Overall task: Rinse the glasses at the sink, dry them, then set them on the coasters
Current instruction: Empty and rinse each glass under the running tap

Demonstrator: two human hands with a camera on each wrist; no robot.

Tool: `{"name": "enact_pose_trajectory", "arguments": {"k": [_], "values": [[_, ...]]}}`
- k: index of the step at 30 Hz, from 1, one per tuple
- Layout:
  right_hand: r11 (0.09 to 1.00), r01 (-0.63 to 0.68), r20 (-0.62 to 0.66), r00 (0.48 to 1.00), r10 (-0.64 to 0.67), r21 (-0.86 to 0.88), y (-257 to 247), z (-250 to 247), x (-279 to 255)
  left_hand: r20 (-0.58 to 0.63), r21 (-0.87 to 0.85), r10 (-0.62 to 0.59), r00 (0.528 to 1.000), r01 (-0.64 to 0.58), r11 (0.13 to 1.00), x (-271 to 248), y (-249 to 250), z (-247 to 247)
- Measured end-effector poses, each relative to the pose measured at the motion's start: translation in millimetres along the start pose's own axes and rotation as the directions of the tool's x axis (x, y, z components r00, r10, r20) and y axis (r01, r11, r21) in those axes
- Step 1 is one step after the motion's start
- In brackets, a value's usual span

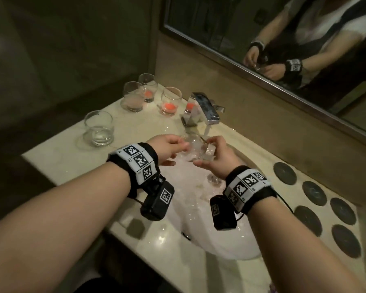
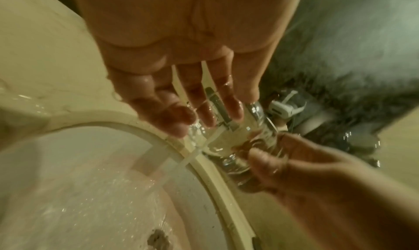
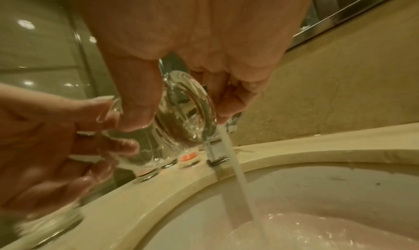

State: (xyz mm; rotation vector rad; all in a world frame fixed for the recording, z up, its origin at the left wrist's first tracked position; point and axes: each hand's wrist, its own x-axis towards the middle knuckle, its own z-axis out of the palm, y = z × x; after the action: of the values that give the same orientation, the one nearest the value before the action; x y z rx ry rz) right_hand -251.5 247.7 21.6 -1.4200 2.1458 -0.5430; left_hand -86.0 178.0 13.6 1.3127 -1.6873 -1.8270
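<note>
Glass (image 1: 195, 149): tilted over the sink (image 1: 199, 240) beside the faucet (image 1: 205, 106) stream, so water drains.
Right grip (image 1: 218, 158): wrapped round its base, steadying.
Left grip (image 1: 170, 149): pinching the rim, likely rubbing.
Coasters (image 1: 314, 190): right surface (image 1: 57, 153), unused.

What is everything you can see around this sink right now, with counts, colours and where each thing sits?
held glass: one, clear, tilted by the stream over the sink
counter glasses: at least four, clear, some with orange dregs, left of the tap
coasters: five, dark, right of the sink
tap: one, chrome, running
sink: one, white, centre
mirror: one, behind the counter
left hand: pinches the held glass's rim
right hand: grips its base
</note>
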Motion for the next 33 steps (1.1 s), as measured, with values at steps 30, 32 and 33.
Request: {"name": "enact_pose_trajectory", "arguments": {"k": [30,32,33], "values": [[0.997,-0.023,-0.043,0.999,0.020,-0.077,-55.2,50.1,-19.0,-0.059,0.885,-0.097,0.994,0.097,0.456,-16.7,-1.4,-94.5],[0.997,-0.017,-0.022,1.000,0.015,-0.074,-49.8,48.5,-10.4,-0.070,0.882,-0.101,0.992,0.109,0.458,-9.9,-1.1,-91.9],[0.998,-0.012,-0.014,1.000,0.011,-0.067,-47.1,48.7,-6.7,-0.076,0.881,-0.094,0.993,0.111,0.460,-6.9,-3.1,-91.3]]}}
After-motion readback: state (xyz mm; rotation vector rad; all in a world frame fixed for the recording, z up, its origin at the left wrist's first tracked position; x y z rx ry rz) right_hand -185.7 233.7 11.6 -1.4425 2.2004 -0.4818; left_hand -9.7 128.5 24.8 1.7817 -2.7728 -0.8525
